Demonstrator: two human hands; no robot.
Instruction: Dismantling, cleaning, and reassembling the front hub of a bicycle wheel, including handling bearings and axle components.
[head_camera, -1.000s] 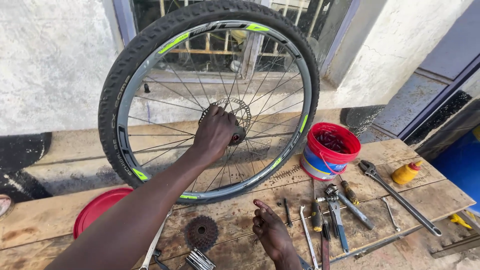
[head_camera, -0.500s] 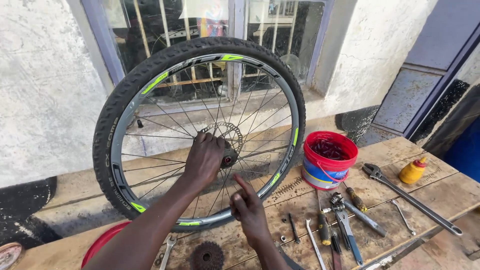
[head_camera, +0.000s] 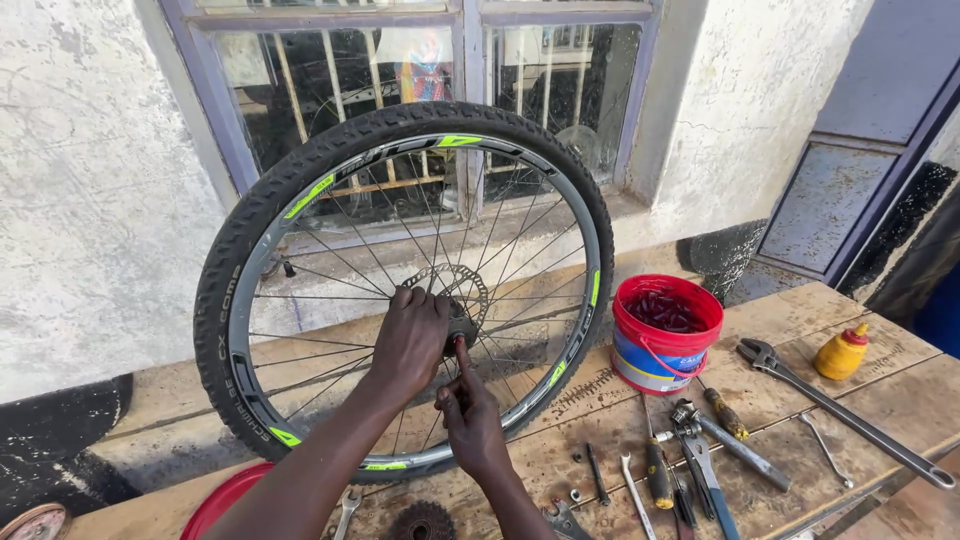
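Observation:
A bicycle wheel (head_camera: 232, 272) with a black knobby tyre, a grey rim with green marks and a brake disc (head_camera: 470, 288) stands upright on a wooden bench (head_camera: 560, 440). My left hand (head_camera: 410, 342) is wrapped around the hub (head_camera: 463, 327) at the wheel's centre and holds the wheel up. Just below it, my right hand (head_camera: 470, 412) points its index finger upward, with the fingertip touching the hub. Nothing is in the right hand.
To the right of the wheel stand a red bucket (head_camera: 665, 345) and a yellow squeeze bottle (head_camera: 842, 351). A long pipe wrench (head_camera: 845, 412), pliers (head_camera: 702, 462), screwdrivers (head_camera: 655, 470) and spanners lie on the planks. A sprocket (head_camera: 421, 522) and a red lid (head_camera: 222, 500) sit near the front edge.
My right hand rose from the bench top up to the hub and now touches it with one finger. My left hand kept its hold on the hub.

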